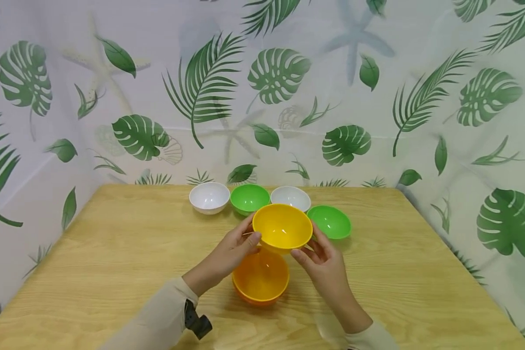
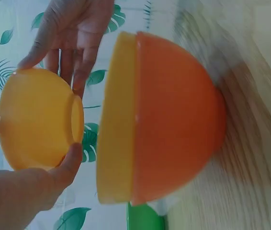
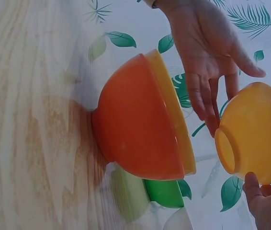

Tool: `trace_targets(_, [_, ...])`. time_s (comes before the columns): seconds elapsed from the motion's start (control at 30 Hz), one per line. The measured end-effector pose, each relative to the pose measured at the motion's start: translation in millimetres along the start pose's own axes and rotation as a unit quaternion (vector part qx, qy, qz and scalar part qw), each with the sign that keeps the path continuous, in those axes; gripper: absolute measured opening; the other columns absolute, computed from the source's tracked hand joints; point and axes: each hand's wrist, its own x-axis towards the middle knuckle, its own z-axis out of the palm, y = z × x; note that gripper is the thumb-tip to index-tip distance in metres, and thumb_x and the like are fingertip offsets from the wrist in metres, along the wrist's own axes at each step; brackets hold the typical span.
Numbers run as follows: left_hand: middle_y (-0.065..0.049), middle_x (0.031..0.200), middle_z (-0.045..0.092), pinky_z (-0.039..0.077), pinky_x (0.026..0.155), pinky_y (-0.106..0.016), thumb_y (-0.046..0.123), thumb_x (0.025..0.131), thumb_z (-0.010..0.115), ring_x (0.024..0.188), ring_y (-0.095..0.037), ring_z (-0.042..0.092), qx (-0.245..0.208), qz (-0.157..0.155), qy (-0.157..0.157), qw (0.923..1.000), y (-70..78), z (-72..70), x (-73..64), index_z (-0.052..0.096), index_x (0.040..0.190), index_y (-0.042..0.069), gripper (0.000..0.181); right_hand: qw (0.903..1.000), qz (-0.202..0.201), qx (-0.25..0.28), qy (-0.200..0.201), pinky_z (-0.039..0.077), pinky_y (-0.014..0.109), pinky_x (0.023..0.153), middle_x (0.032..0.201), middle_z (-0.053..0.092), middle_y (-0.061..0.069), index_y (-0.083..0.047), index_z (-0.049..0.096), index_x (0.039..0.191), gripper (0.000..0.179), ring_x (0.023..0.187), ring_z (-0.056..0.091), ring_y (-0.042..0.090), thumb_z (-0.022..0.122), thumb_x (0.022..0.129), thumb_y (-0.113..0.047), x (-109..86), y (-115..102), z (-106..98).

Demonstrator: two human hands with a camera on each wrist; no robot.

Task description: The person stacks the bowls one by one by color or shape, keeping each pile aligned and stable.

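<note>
A small yellow bowl (image 1: 282, 226) is held up between both hands, its inside tilted toward the head camera. My left hand (image 1: 229, 250) holds its left side, thumb near the rim. My right hand (image 1: 328, 272) holds the opposite side, thumb low on the front. Both wrist views show fingers around the small bowl's wall and foot. Below it on the table stands a larger orange bowl (image 2: 178, 120) with a larger yellow bowl (image 2: 116, 124) nested in it, the yellow rim standing above the orange one. The raised bowl overlaps this stack's far edge in the head view.
Behind the raised bowl, a white bowl (image 1: 209, 198), a green bowl (image 1: 249, 198), a second white bowl (image 1: 290, 197) and a second green bowl (image 1: 330, 222) stand on the wooden table (image 1: 127, 253). A leaf-patterned cloth (image 1: 227, 92) hangs behind the table and along its sides.
</note>
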Motion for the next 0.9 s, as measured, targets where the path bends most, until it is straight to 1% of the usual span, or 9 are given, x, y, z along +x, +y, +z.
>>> trace_targets(0.07, [-0.015,0.147,0.036,0.044,0.103,-0.045,0.022,0.102,0.047,0.132,-0.032,0.042,0.028,0.003,0.002,0.9996,-1.0,-2.9,-5.5,0.016,0.154,0.015,0.061,0.9999,0.002,0.001,-0.010,0.050,0.023,0.092,0.149,0.037,0.017,0.002,0.029,0.148,0.070,0.115,0.057,0.007,0.064,0.088,0.005,-0.4,-0.1,2.0])
trace_targets(0.17, [-0.011,0.147,0.038,0.042,0.104,-0.046,0.023,0.098,0.056,0.133,-0.030,0.040,0.058,0.014,0.018,0.9980,-1.6,-6.3,-11.6,0.022,0.152,0.015,0.064,0.9998,0.004,0.000,-0.021,0.050,0.023,0.090,0.148,0.037,0.021,0.004,0.029,0.147,0.069,0.112,0.058,0.004,0.064,0.088,0.004,-1.5,-0.9,4.1])
trace_targets(0.33, [-0.008,0.146,0.042,0.037,0.108,-0.051,0.027,0.091,0.067,0.136,-0.026,0.037,0.063,0.018,0.060,0.9960,-2.0,-10.2,-16.0,0.036,0.144,0.010,0.064,0.9994,0.007,0.005,-0.034,0.051,0.023,0.088,0.148,0.035,0.024,0.005,0.029,0.147,0.069,0.112,0.059,0.003,0.064,0.087,0.006,-5.8,-2.7,4.7])
trace_targets(0.4, [-0.008,0.145,0.044,0.036,0.108,-0.052,0.026,0.088,0.070,0.136,-0.026,0.039,0.066,0.014,0.073,0.9950,-1.9,-11.0,-17.0,0.039,0.142,0.008,0.064,0.9991,0.005,0.009,-0.042,0.051,0.024,0.089,0.149,0.033,0.024,0.006,0.028,0.147,0.070,0.113,0.058,0.003,0.064,0.087,0.007,-7.4,-3.2,4.4])
trace_targets(0.47, [-0.007,0.144,0.046,0.037,0.108,-0.050,0.024,0.087,0.072,0.135,-0.025,0.040,0.067,0.009,0.079,0.9945,-1.9,-11.3,-17.5,0.040,0.141,0.009,0.065,0.9989,0.000,0.010,-0.047,0.050,0.023,0.089,0.150,0.031,0.025,0.007,0.028,0.146,0.070,0.114,0.057,0.002,0.065,0.086,0.007,-8.9,-3.4,3.5])
trace_targets(0.6, [-0.008,0.142,0.047,0.038,0.107,-0.050,0.022,0.086,0.073,0.132,-0.027,0.043,0.085,0.013,0.075,0.9935,-3.6,-12.4,-18.0,0.038,0.144,0.010,0.069,0.9987,-0.005,0.021,-0.046,0.051,0.023,0.088,0.148,0.032,0.028,0.010,0.030,0.144,0.069,0.114,0.058,0.003,0.065,0.085,0.006,-10.6,-3.5,2.3])
trace_targets(0.7, [-0.008,0.140,0.049,0.039,0.105,-0.052,0.026,0.085,0.074,0.129,-0.027,0.045,0.106,0.013,0.065,0.9921,-6.1,-14.6,-19.4,0.037,0.146,0.012,0.073,0.9985,0.002,0.022,-0.051,0.052,0.023,0.088,0.146,0.034,0.029,0.009,0.032,0.144,0.068,0.113,0.059,0.004,0.066,0.085,0.004,-10.4,-3.3,2.0])
trace_targets(0.83, [-0.007,0.136,0.052,0.040,0.105,-0.052,0.029,0.084,0.075,0.125,-0.026,0.047,0.127,0.010,0.048,0.9907,-9.1,-19.1,-23.4,0.037,0.147,0.014,0.076,0.9972,0.010,-0.006,-0.073,0.053,0.025,0.087,0.147,0.036,0.023,0.004,0.035,0.144,0.069,0.114,0.059,0.006,0.069,0.085,0.000,-10.1,-2.2,1.6])
trace_targets(0.9, [-0.007,0.135,0.053,0.040,0.105,-0.051,0.028,0.083,0.076,0.124,-0.026,0.047,0.132,0.011,0.041,0.9904,-9.6,-21.6,-25.7,0.037,0.147,0.014,0.077,0.9959,0.007,-0.021,-0.088,0.053,0.026,0.088,0.147,0.036,0.022,0.002,0.034,0.145,0.070,0.117,0.058,0.012,0.070,0.084,-0.001,-10.3,-1.1,1.8])
